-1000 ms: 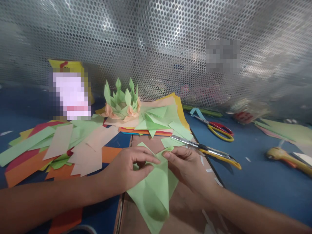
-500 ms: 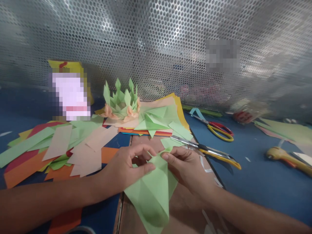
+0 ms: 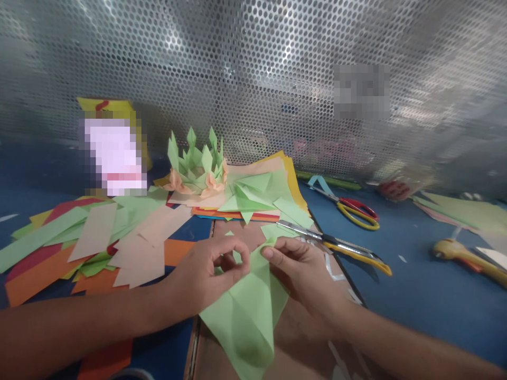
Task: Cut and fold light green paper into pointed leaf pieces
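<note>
A partly folded sheet of light green paper (image 3: 249, 316) is held up over a brown board (image 3: 312, 348), its loose lower end hanging toward me. My right hand (image 3: 297, 269) pinches the paper's upper tip between thumb and index finger. On the other side, my left hand (image 3: 219, 269) has its thumb and index finger pressed together in a ring at the paper's left edge. Its other fingers are partly hidden behind the sheet. Just beyond my right hand lies a box cutter (image 3: 336, 248) with a yellow handle.
Behind stand a green and peach paper lotus (image 3: 200, 169) and a stack of coloured paper (image 3: 293, 179). Cut paper strips (image 3: 95, 227) pile at left. Scissors (image 3: 356, 211) and a yellow-handled tool (image 3: 467, 256) lie on the blue surface at right. A perforated metal sheet (image 3: 245, 63) rises behind.
My left thumb and index finger have closed together and drawn slightly left from the paper's tip. My right hand keeps its pinch, almost unmoved.
</note>
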The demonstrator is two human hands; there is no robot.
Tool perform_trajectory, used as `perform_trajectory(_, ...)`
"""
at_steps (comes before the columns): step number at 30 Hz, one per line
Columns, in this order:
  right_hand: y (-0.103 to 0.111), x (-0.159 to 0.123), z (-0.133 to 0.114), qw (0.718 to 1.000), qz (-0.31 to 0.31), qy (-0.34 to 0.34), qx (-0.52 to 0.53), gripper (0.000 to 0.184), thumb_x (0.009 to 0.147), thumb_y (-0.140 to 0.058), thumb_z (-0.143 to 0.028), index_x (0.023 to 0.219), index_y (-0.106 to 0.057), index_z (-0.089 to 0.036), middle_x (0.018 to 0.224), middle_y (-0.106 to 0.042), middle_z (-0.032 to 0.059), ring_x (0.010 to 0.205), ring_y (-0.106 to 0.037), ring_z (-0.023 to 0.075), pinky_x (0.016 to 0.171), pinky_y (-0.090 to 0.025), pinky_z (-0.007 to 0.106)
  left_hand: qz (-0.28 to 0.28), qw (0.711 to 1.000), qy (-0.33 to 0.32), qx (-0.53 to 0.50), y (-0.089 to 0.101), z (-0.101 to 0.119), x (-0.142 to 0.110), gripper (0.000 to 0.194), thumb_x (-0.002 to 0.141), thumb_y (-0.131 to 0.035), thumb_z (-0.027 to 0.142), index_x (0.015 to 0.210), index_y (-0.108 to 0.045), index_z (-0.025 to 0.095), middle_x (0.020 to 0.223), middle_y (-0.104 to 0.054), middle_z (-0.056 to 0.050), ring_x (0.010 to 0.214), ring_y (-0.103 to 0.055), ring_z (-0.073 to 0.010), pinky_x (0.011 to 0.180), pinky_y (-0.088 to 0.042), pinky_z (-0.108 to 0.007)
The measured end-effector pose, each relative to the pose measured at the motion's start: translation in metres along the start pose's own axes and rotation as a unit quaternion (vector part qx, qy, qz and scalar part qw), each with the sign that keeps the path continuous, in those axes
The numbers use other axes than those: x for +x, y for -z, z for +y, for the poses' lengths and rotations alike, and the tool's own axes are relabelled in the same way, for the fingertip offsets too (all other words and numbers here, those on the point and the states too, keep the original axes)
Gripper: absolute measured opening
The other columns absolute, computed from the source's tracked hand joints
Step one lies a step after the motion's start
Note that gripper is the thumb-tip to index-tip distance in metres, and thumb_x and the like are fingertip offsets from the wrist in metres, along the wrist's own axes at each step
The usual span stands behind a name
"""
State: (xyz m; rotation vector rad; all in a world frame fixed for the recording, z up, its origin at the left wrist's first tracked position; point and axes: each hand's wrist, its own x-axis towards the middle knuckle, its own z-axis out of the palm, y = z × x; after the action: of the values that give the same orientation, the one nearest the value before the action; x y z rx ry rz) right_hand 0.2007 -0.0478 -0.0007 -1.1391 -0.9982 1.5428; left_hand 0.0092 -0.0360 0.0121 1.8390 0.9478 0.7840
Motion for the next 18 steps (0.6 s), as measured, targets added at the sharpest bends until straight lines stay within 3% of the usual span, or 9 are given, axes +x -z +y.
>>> perform_trajectory(4,-0.0021,0.0004,-0.0036,1.0,-0.002,0.019,0.022,0.02,0.064,-0.08,-0.034,0.071,-0.069,-0.019,0.061,-0.061,-0.0022,0.054,-0.051,0.0095,0.055,-0.04,0.025,-0.007,0.998,-0.042,0.049,0.0024,0.0026,0.0003,0.02,0.08,-0.052,0.011,0.086,-0.069,0.02,0.093,-0.066,-0.002,0.072,-0.058,-0.0112,0.06,-0.044,-0.02)
perform_trajectory(9,-0.0026,-0.0019,-0.0055,1.0,0.01,0.03,0.004,0.021,0.063,-0.08,-0.035,0.071,-0.069,-0.018,0.058,-0.06,-0.0024,0.052,-0.046,0.0075,0.052,-0.037,0.023,-0.007,0.996,-0.044,0.079,0.0021,0.0013,-0.002,0.024,0.079,-0.055,0.013,0.094,-0.072,0.023,0.102,-0.066,-0.003,0.083,-0.063,-0.0141,0.067,-0.047,-0.021)
perform_trajectory(13,-0.0031,-0.0034,-0.0059,0.999,0.032,0.032,-0.011,0.02,0.063,-0.08,-0.035,0.069,-0.071,-0.018,0.066,-0.066,0.0013,0.06,-0.053,0.012,0.059,-0.042,0.027,-0.012,0.995,-0.031,0.089,0.0009,-0.0004,-0.004,0.028,0.08,-0.055,0.014,0.1,-0.071,0.025,0.109,-0.065,-0.004,0.091,-0.063,-0.0156,0.072,-0.049,-0.022)
perform_trajectory(18,-0.0031,-0.0027,-0.0066,0.999,0.007,0.033,0.009,0.015,0.066,-0.078,-0.034,0.071,-0.073,-0.02,0.073,-0.07,0.0035,0.068,-0.058,0.0157,0.068,-0.045,0.032,-0.012,0.994,-0.045,0.099,0.0014,-0.002,-0.0034,0.03,0.08,-0.054,0.015,0.103,-0.07,0.026,0.113,-0.065,-0.005,0.104,-0.061,-0.0186,0.078,-0.05,-0.023)
